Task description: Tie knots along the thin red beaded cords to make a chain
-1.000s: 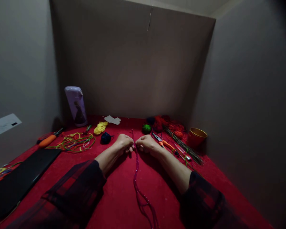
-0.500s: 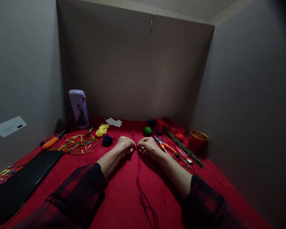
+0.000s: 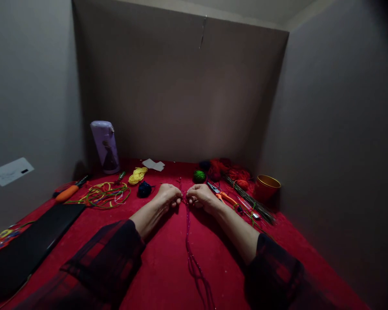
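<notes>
On red felt, left hand [image 3: 168, 194], right hand [image 3: 201, 196], pinching glittery braided cord [image 3: 188, 228]

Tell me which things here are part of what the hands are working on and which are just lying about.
In hand: left hand, right hand, pink cord.
Lying about: purple flask, yellow cord, green ball, pliers, orange cup.

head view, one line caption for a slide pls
Left hand and right hand pinch a sparkly pink cord on a red tabletop strewn with yarn and tools.

home craft corner, red cloth table [image 3: 168, 267], yarn balls [image 3: 199, 176], coloured cords [image 3: 105, 193], pliers [image 3: 221, 193], cardboard backdrop [image 3: 181, 94]
</notes>
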### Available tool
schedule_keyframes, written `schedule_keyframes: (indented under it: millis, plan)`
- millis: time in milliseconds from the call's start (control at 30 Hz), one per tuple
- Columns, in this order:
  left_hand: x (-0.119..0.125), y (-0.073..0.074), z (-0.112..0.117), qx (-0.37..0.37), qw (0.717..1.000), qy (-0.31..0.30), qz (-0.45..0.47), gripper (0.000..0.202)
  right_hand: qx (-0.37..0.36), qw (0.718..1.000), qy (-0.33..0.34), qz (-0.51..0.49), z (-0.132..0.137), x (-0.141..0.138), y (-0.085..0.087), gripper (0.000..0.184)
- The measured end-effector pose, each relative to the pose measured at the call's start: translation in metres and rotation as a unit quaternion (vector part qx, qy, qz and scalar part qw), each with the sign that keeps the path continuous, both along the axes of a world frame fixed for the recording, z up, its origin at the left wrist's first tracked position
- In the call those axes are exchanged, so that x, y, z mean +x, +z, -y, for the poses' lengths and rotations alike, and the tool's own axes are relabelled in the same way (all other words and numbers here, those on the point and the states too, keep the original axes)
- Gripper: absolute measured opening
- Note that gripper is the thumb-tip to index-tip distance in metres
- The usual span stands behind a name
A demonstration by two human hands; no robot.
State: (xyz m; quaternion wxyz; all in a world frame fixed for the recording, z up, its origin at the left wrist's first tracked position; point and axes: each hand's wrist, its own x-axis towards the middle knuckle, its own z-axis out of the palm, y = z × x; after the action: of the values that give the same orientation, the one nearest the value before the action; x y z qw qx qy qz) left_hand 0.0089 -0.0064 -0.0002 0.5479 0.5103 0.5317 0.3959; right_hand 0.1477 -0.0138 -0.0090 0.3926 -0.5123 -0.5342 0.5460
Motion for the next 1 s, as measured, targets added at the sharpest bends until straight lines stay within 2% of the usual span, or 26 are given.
schedule_keyframes:
  millis: [133,367,567,733,1000]
  plan:
    - [0.0000,-0.0009,-0.0017,0.000,1.000,0.007,0.016,0.009,-0.007,1.000,0.014,0.001,-0.0017,0.0006,-0.0010,0.006]
    - [-0.0005,0.0018,-0.0013,-0.026,0.999,-0.033,0.030,0.012,-0.007,1.000,0.028,0.003,-0.0027,0.0010,-0.0032,0.005]
    - [-0.0021,0.0041,0.0017,-0.034,0.998,-0.054,0.005,0.025,-0.001,1.000,0.031,0.007,-0.0020,0.0006,-0.0029,0.005]
    - [-0.0021,0.0058,0.0035,-0.027,0.998,-0.046,-0.018,0.015,0.006,0.999,0.036,0.015,-0.0011,0.0003,-0.0023,0.003]
    - [-0.0033,-0.0006,0.0006,-0.013,0.996,-0.050,-0.070,0.019,-0.001,0.999,0.031,0.025,-0.0010,0.0020,0.0008,0.007]
